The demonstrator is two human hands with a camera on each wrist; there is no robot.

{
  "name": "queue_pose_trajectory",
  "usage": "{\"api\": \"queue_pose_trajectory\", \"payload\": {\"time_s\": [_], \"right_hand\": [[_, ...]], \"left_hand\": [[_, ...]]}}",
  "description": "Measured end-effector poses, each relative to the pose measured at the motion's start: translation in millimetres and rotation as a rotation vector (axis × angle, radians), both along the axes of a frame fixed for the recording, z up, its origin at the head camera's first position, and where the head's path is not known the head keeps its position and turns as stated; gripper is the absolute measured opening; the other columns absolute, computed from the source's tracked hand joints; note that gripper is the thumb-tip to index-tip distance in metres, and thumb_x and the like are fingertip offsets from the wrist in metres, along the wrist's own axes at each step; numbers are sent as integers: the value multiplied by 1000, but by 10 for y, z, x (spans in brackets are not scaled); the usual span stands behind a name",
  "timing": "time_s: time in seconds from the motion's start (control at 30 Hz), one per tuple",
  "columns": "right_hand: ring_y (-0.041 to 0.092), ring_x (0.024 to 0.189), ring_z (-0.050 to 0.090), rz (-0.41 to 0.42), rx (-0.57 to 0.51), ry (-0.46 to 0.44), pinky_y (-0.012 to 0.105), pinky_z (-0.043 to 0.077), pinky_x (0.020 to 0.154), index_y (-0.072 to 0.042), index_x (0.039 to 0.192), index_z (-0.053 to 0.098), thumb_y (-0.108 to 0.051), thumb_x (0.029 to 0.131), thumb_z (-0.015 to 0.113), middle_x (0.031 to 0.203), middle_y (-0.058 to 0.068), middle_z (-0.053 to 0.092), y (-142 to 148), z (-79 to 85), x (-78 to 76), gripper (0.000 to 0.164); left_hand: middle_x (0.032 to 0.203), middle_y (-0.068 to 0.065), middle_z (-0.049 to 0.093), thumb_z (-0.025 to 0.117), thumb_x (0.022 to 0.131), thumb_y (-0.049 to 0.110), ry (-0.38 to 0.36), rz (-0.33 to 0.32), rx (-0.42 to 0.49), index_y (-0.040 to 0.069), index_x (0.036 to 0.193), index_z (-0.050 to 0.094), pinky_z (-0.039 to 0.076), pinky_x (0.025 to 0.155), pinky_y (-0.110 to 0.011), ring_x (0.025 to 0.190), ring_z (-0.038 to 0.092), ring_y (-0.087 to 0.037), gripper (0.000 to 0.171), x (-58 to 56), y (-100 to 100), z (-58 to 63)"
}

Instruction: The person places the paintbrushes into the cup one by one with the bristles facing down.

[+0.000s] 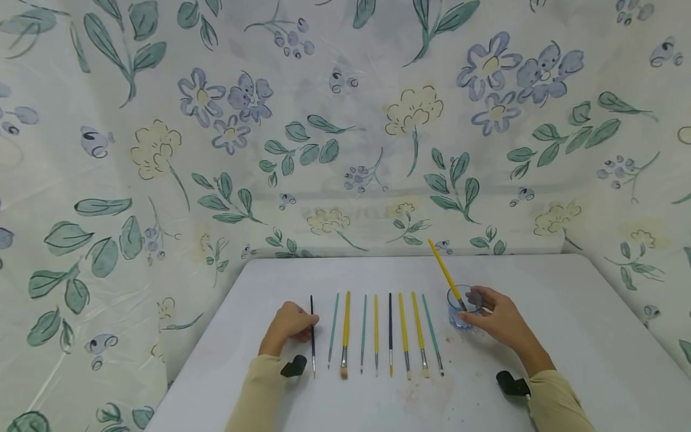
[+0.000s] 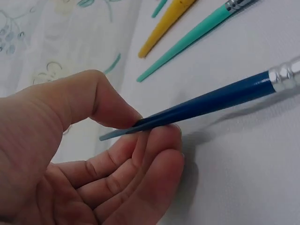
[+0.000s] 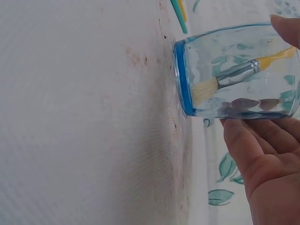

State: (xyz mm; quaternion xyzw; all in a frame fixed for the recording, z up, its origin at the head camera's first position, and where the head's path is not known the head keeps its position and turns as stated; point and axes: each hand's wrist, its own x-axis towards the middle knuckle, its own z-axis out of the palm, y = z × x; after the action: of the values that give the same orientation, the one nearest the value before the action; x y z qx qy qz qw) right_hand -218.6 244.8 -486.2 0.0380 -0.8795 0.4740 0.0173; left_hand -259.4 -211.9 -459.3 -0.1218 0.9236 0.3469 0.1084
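Note:
At the left end of a row of brushes, my left hand [image 1: 290,321] pinches a dark blue paintbrush [image 1: 313,354] between thumb and fingers. The left wrist view shows the grip near the thin end of that blue handle [image 2: 211,104], with the silver ferrule pointing away. My right hand [image 1: 502,321] holds a clear, blue-tinted glass [image 1: 457,319], thumb on one side and fingers on the other. Inside the glass leans a yellow-handled paintbrush [image 1: 442,266], its pale bristles [image 3: 205,92] down near the thick blue base.
Between the hands several paintbrushes lie side by side, bristles toward me, including a wide yellow one [image 1: 346,330], a black one [image 1: 390,330] and a teal one [image 1: 432,330]. Brownish specks [image 1: 415,393] mark the white table [image 1: 216,372]. Flower-printed sheeting [image 1: 345,168] hangs behind it.

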Motion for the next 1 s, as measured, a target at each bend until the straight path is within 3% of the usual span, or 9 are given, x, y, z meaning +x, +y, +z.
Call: {"api": "queue_pose_trajectory", "payload": {"time_s": [0.23,0.53,0.7,1.0], "right_hand": [[46,138,54,-13,3,-2,52,48,110,6,149,44,-36,87,83,146,29,57,3,6,7,85],[47,138,54,-14,-3,-7,51,48,109,6,150,43,-35,87,83,146,29,57,6,3,16,85],[46,138,54,-3,-14,3,51,48,110,6,150,43,-34,87,83,146,30,57,2,-7,4,85],[46,138,55,-8,-13,14,50,49,109,5,150,44,-35,87,83,146,29,58,7,-28,-21,85]], "left_hand": [[81,-11,71,68,94,19,72,62,205,-3,101,69,61,64,-28,67,68,-17,23,12,-36,39],[91,-14,73,65,92,13,144,89,379,-6,119,67,63,67,-28,70,69,-16,33,29,66,70],[93,-14,75,66,93,13,183,104,455,-4,117,68,64,70,-29,71,70,-15,29,51,158,105],[98,-15,77,69,95,9,254,88,594,-4,117,68,64,71,-28,74,73,-14,27,83,385,313]]}}
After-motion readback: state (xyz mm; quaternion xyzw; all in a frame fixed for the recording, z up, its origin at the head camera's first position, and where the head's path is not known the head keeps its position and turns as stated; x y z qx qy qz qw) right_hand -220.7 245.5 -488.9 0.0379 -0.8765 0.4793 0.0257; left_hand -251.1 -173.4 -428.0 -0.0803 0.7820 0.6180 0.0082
